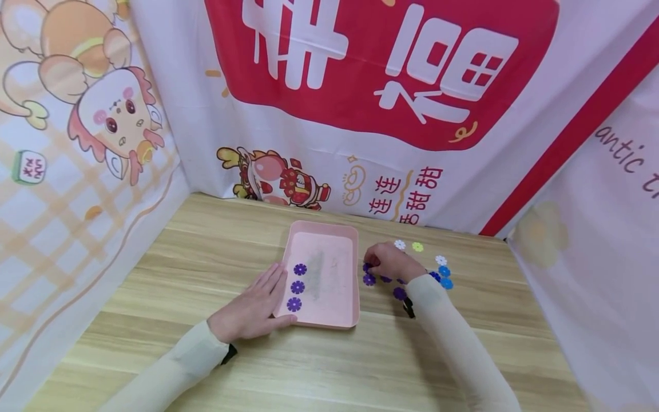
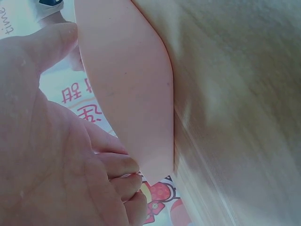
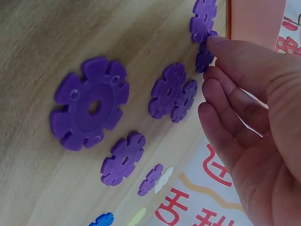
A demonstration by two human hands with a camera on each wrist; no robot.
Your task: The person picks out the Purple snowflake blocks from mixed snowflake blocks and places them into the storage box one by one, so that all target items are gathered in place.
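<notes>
A pink tray (image 1: 332, 320) holds three purple flower discs (image 1: 297, 287) in a column near its left side. My left hand (image 1: 253, 306) rests on the tray's left rim with its fingers extended; the left wrist view shows the palm (image 2: 61, 160) beside the tray wall (image 2: 136, 94). To the right of the tray, my right hand (image 1: 393, 261) is over the purple discs. In the right wrist view, my right hand (image 3: 249, 99) has thumb and fingertips at a purple disc (image 3: 205, 52), pinching its edge. Another purple disc (image 3: 203, 19) lies beside it.
Right of my right hand lie blue discs (image 1: 445, 277) and a white disc (image 1: 441, 260). Beyond it are another white disc (image 1: 400, 244) and a yellow-green disc (image 1: 418, 246). More purple discs (image 3: 91, 102) lie on the wooden table (image 1: 206, 246), with printed cloth behind.
</notes>
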